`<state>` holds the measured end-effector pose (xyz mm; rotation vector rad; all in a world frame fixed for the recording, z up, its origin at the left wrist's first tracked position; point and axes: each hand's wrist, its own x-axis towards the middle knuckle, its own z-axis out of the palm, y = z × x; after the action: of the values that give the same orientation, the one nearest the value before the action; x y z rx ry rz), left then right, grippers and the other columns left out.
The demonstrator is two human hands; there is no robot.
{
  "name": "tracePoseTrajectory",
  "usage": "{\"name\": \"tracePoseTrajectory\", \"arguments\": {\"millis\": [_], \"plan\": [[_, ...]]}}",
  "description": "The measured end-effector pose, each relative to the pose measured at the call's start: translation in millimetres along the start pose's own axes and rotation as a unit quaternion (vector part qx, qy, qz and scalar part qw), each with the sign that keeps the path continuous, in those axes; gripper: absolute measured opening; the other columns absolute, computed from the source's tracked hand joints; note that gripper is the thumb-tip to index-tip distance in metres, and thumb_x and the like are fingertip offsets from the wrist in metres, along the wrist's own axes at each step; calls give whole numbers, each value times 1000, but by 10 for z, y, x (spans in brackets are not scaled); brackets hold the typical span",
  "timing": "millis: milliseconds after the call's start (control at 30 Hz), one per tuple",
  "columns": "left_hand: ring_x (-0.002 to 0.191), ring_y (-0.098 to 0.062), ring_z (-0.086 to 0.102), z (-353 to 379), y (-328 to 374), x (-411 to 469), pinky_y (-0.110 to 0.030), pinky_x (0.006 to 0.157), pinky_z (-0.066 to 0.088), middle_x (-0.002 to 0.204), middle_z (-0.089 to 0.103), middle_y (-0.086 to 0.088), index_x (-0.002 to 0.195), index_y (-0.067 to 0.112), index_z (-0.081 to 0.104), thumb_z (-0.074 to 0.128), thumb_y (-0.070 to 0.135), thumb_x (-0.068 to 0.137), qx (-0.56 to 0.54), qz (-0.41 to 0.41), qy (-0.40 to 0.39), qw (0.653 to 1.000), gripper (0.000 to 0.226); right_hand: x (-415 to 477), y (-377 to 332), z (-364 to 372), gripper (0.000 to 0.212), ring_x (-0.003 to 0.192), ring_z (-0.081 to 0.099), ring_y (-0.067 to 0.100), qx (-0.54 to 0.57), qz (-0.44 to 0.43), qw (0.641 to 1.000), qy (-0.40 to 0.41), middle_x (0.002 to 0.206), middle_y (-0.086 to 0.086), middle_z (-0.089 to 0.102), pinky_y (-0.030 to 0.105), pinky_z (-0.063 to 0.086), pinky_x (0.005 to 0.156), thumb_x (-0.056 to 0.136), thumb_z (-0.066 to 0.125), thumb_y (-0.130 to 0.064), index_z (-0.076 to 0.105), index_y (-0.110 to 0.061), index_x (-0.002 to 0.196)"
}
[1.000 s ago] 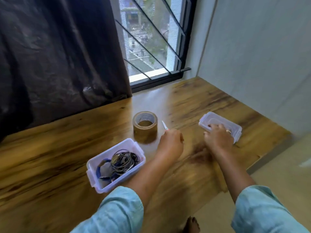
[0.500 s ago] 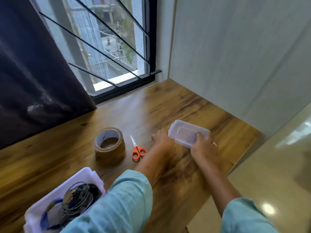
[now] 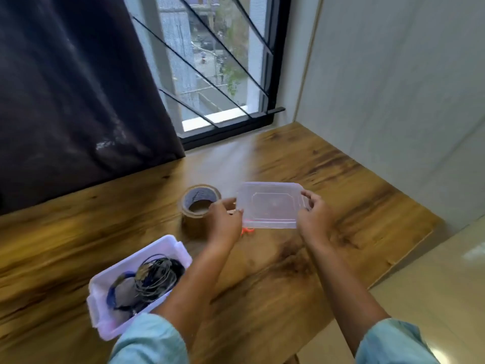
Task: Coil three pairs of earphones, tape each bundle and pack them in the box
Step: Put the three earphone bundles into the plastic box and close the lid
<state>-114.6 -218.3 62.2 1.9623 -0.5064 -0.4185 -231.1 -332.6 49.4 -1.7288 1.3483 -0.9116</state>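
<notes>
Setting: wooden table set against a barred window, seen from above.
Far left: dark curtain hangs down to the table's back edge.
Near left: white tub stands on the table by the left forearm, open on top.
Inside the tub: earphones lie in a loose tangle of black and blue cable, uncoiled and untaped.
Centre: brown tape roll lies flat on the table, just behind the left hand.
Left hand: thumb and fingers pinch the left short edge of the clear container.
Below it: orange scissors, only a bit of the handles showing, the rest hidden.
Clear container: held up off the table between both hands, its flat face tilted toward the camera; lid alone or whole box, I cannot tell.
Right hand: fingers curl over the right short edge and grip it.
Far right: pale grey wall, with beige floor beyond the table's edge.
</notes>
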Motion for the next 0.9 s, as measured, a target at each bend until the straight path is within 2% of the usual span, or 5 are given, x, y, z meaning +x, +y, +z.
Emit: {"name": "tracePoseTrajectory", "arguments": {"millis": [200,333,467,767,900], "plan": [[93,-16,66,-1178,-409,-403,-33,84,53,96,70,2,110,14,69,69,15,84,2,-16,106,994,26,-730,-404,486,37,99,63,21,44,-71,991,-107,107,8,69,20,43,81,85,52,4,66,-9,117],[79,-9,64,-1685,-767,-746,-20,61,52,92,72,0,100,14,73,72,16,82,27,-66,155,985,18,-1164,-467,762,40,82,57,10,27,-116,977,-178,88,3,67,14,38,72,80,53,9,70,-7,113],[84,-14,66,-1888,-1054,-931,-30,72,55,94,73,-1,98,14,73,74,18,80,46,-102,169,979,19,-1426,-493,914,40,93,63,13,12,-124,965,-229,104,8,72,19,44,82,79,54,8,69,-7,113],[73,-3,60,-2094,-1165,-1118,-20,57,45,84,68,6,93,20,70,75,26,79,30,-129,169,977,16,-1639,-619,976,39,97,60,10,-3,-141,953,-269,114,5,69,15,43,83,85,56,2,64,-8,121],[87,-14,64,-2071,-1249,-1145,-38,78,55,96,68,4,97,24,64,80,31,72,-26,-171,146,974,30,-1629,-602,973,37,96,58,8,-8,-129,952,-276,115,5,68,12,42,78,87,60,-2,62,-8,124]]}}
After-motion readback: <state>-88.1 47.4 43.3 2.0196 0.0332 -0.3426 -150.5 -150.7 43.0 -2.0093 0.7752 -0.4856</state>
